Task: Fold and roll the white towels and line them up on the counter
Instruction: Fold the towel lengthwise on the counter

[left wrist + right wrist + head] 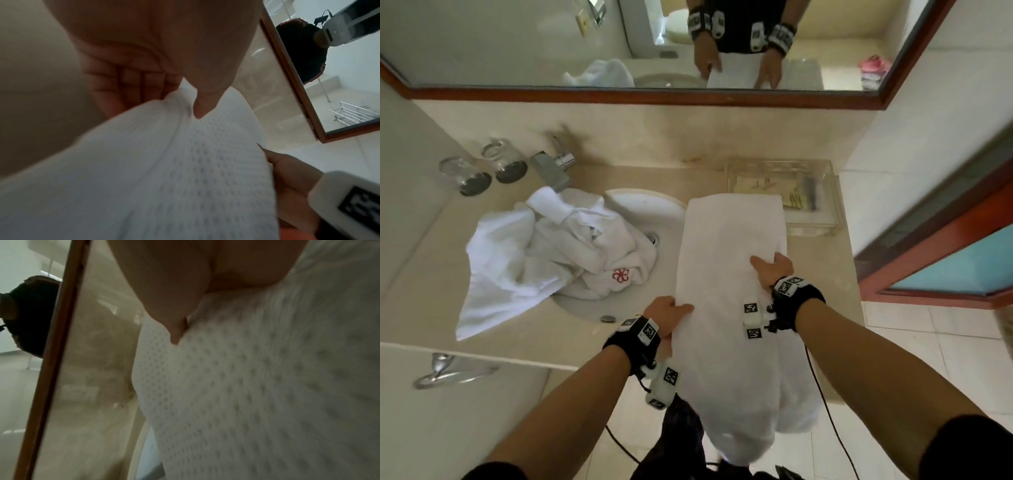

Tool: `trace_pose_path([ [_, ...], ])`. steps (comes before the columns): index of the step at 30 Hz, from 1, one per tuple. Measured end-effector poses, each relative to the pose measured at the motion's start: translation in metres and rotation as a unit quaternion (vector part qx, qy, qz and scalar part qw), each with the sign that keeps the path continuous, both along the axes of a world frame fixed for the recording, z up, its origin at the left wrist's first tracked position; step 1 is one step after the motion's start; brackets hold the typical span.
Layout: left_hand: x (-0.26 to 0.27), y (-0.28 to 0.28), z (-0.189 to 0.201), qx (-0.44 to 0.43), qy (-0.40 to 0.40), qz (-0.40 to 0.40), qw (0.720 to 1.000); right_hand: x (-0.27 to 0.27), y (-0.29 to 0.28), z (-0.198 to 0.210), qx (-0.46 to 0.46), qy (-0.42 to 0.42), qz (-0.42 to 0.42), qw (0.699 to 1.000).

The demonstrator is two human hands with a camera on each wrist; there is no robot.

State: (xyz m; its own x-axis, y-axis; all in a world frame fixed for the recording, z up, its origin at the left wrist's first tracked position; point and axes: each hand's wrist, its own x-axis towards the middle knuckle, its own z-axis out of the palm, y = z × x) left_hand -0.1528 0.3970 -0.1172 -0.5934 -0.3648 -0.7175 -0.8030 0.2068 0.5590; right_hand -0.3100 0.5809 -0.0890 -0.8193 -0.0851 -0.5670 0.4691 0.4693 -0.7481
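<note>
A long folded white towel (729, 240) lies lengthwise on the beige counter (424, 274) to the right of the sink (647, 205). Its near end hangs over the front edge. My left hand (671, 310) pinches the towel's left edge, thumb on top and fingers underneath (131, 84). My right hand (770, 265) holds the right edge further back, its thumb (176, 331) pressed onto the waffle-weave cloth (267, 386); its fingers are hidden. A crumpled heap of white towels (544, 246) with a red flower mark lies across the sink's left side.
Two upturned glasses (482, 171) and a chrome tap (554, 161) stand at the back left. A clear tray (808, 192) of toiletries touches the towel's far right corner. A wood-framed mirror (688, 96) runs behind; a door frame (928, 240) stands to the right.
</note>
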Motion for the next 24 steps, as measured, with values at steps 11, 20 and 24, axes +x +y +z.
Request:
trace_pose_path([
  [11,-0.141,-0.040,-0.012,0.200,0.041,0.163,0.965,-0.063,-0.011,0.025,0.088,0.136,0.071,0.984],
  [20,-0.169,-0.043,-0.016,0.235,0.071,0.201,0.948,-0.088,0.002,-0.001,0.210,0.102,0.034,0.972],
  [24,-0.171,-0.041,-0.012,0.276,0.103,0.219,0.930,-0.082,0.004,-0.012,0.187,0.120,-0.033,0.974],
])
